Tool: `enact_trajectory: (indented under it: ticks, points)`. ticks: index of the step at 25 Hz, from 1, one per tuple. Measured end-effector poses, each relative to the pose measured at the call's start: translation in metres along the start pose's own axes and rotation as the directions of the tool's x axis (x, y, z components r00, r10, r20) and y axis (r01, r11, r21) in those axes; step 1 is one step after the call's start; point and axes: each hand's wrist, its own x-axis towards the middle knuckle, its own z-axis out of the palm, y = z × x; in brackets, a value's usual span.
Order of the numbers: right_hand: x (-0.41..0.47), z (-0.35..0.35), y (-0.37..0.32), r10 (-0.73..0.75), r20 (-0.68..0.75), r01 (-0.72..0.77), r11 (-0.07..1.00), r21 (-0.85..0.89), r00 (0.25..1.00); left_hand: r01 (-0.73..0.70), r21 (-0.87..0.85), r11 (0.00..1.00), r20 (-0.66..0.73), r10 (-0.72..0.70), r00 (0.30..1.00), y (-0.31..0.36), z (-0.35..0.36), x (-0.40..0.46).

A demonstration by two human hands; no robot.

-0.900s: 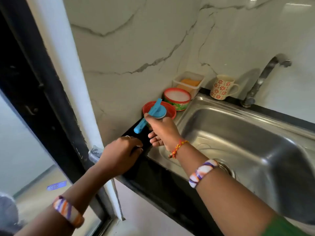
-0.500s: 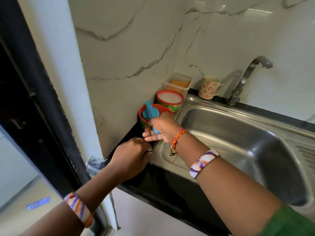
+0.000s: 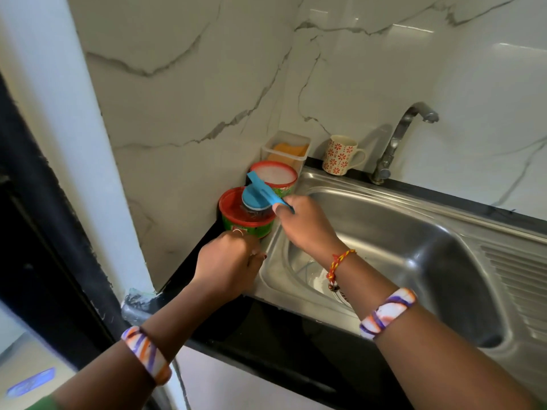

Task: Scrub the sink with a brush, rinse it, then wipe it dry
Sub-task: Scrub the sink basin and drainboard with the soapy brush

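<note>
My right hand (image 3: 305, 224) grips the handle of a blue scrub brush (image 3: 257, 196). Its round head with dark bristles sits down in a red-rimmed tub (image 3: 236, 224) on the counter left of the steel sink (image 3: 414, 238). My left hand (image 3: 229, 261) rests with curled fingers at the sink's front-left corner, just below that tub; whether it touches or holds the tub is hidden. Some white residue lies near the drain (image 3: 340, 294).
Behind the first tub stands a second red-rimmed tub (image 3: 275, 177) of white paste, then a clear box (image 3: 285, 150) with an orange sponge. A flowered mug (image 3: 340, 155) and the tap (image 3: 396, 143) stand at the sink's back edge. A drainboard (image 3: 518, 285) lies right.
The brush has turned: its handle pointed down-left, now it points right into my right hand, and the head has gone down into the tub. My left hand moved up closer to the tub.
</note>
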Motion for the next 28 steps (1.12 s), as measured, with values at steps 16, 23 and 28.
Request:
enact_trajectory:
  ticks: [16, 23, 28]
  points:
    - [0.142, -0.038, 0.055, 0.224, 0.113, -0.240, 0.957, 0.161, 0.968, -0.014, 0.183, 0.983, 0.186, -0.021, 0.982, 0.057, 0.026, 0.064]
    - [0.177, -0.017, 0.075, 0.172, 0.189, -0.191, 0.978, 0.086, 0.967, 0.042, 0.308, 0.950, 0.238, -0.120, 0.964, 0.065, 0.042, 0.067]
    - [0.178, -0.015, 0.072, 0.137, 0.215, -0.155, 0.986, 0.066, 0.967, 0.054, 0.360, 0.932, 0.268, -0.158, 0.951, 0.067, 0.046, 0.070]
